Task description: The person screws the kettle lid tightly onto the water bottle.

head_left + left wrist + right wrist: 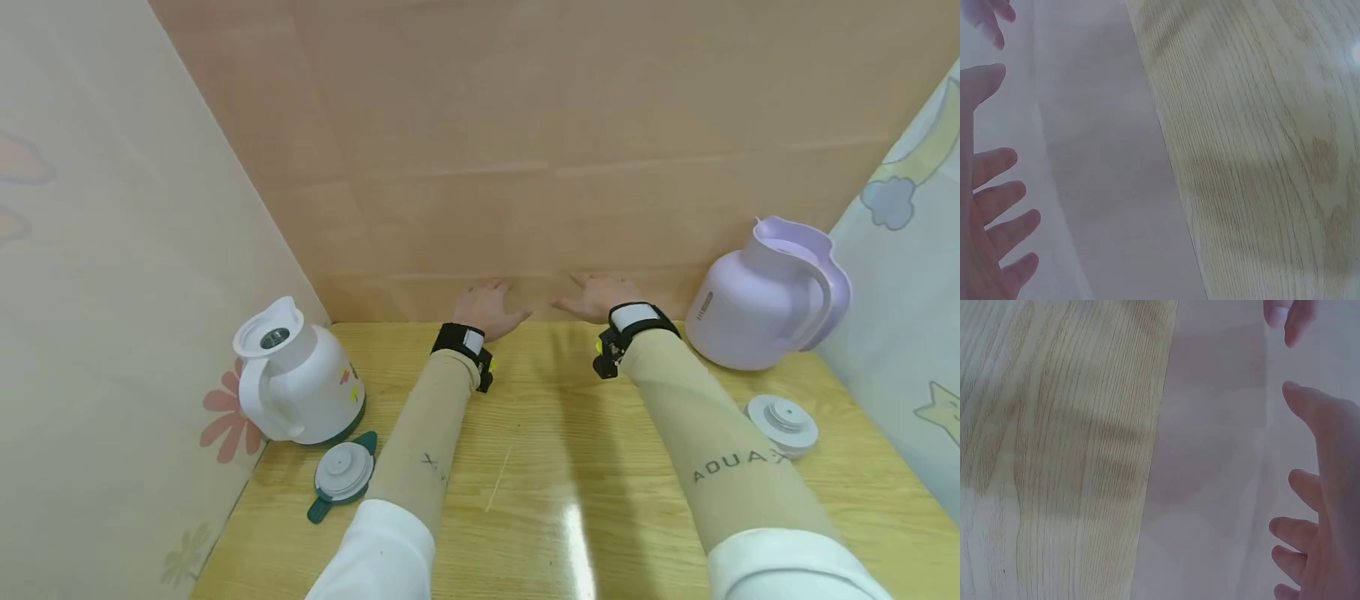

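Both hands, left hand (487,307) and right hand (596,297), lie empty with fingers spread at the table's (540,467) far edge, centre frame. The white jug (296,375), lower left, looks light, rigid, smooth; its handle offers the surest hold.

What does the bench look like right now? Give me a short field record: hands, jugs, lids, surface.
left hand: open, fingers spread, at the far table edge by the back panel, holding nothing
right hand: open, fingers spread, beside the left, holding nothing
white jug: upright at left, lid off
white jug lid: with green tabs, lies on the table in front of its jug
lilac jug: upright at far right, lid off
round white lid: lies in front of the lilac jug
table: pale wood, glossy
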